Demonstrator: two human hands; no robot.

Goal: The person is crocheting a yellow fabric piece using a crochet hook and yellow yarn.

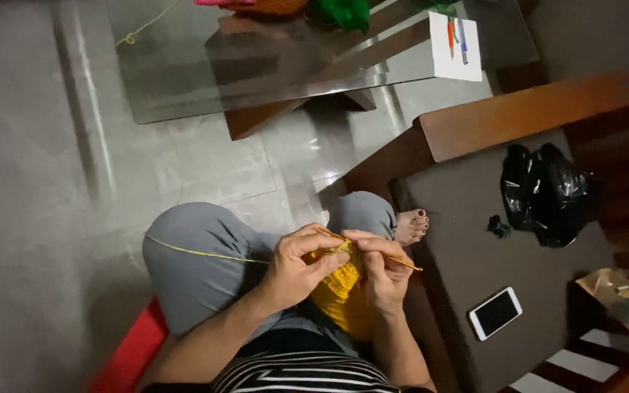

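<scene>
A yellow crocheted piece (342, 291) hangs over my lap between both hands. My left hand (296, 269) pinches its upper edge, and a yellow yarn strand (198, 252) runs from that hand leftward across my grey-trousered knee. My right hand (380, 273) grips a thin golden crochet hook (402, 262) whose tip sits in the top of the piece. The lower part of the piece is hidden behind my right wrist.
A glass-topped coffee table (183, 87) stands ahead with a white card and pens (455, 45) and bright yarn at its far edge. On the dark seat to my right lie a white phone (495, 313) and a black plastic bag (544, 191). My bare foot (410, 225) rests by the seat edge.
</scene>
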